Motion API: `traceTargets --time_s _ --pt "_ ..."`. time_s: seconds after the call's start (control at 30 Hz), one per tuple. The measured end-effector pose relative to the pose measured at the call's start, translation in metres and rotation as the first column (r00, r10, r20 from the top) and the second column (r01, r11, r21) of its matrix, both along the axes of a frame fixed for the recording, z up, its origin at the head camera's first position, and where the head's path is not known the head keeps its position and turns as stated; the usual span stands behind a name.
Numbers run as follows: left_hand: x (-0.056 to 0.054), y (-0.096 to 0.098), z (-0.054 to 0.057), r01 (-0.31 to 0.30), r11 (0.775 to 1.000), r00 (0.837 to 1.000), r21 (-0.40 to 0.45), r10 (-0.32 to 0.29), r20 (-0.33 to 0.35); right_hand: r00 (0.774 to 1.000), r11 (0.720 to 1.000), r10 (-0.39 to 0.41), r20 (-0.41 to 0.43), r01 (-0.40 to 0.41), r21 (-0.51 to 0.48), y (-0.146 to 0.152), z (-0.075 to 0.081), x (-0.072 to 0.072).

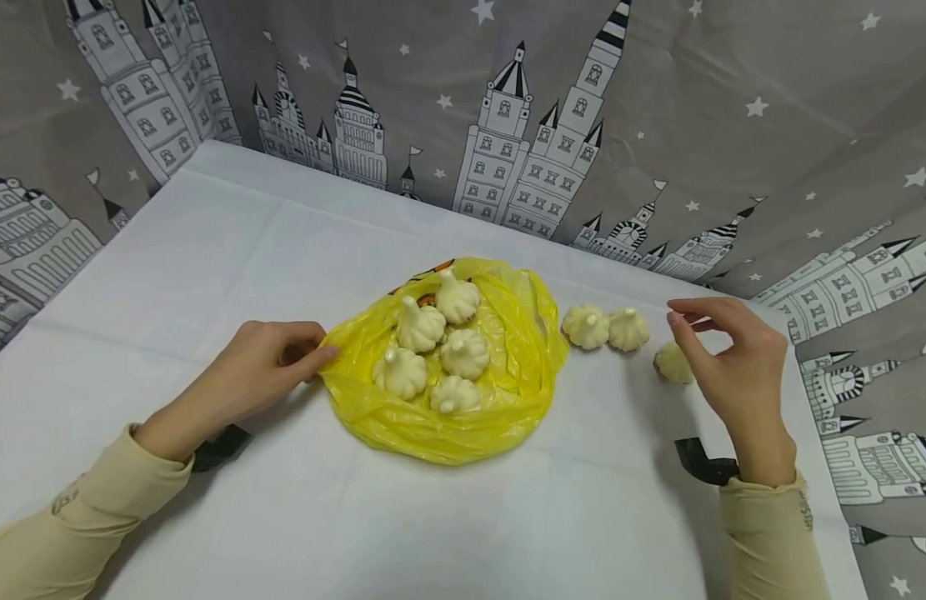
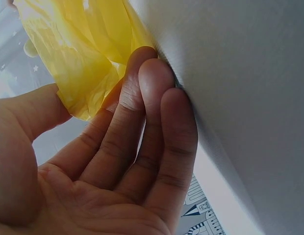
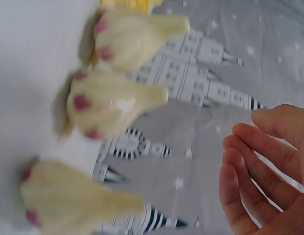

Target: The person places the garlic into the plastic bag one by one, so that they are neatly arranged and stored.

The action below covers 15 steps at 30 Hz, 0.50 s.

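Note:
A yellow plastic bag lies spread open on the white table, its rim rolled low around several pale garlic bulbs. My left hand pinches the bag's left edge between thumb and index finger; in the left wrist view the other fingers lie beside the yellow film. On the right, my right hand hovers with loosely bent fingers and nothing in them. Below its fingertips sits one garlic bulb, partly hidden by the hand. Two more bulbs, one nearer the bag, stand side by side.
White cloth covers the table. A grey curtain printed with castles and stars rises behind it and at both sides. Black straps show at both wrists, by the beige sleeves.

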<state>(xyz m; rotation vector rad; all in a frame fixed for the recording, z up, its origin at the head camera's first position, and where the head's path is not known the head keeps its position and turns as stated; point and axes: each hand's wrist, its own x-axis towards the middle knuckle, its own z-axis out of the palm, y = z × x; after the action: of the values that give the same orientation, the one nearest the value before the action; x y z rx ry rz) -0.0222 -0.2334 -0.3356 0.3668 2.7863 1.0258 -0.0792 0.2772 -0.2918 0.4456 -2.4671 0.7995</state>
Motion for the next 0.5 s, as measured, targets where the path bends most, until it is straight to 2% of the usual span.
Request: traceTargets --time_s 0.2,0.5 --pt "-0.001 0.0 -0.001 0.001 1.0 1.0 -0.013 -0.001 -0.007 0.997 0.997 -0.083 0.006 0.083 -0.005 0.023 0.001 0.002" --pt "-0.001 0.0 -0.002 0.005 1.0 1.0 -0.01 -0.005 -0.002 0.991 0.992 -0.122 0.058 0.119 0.049 0.035 -0.005 -0.001"
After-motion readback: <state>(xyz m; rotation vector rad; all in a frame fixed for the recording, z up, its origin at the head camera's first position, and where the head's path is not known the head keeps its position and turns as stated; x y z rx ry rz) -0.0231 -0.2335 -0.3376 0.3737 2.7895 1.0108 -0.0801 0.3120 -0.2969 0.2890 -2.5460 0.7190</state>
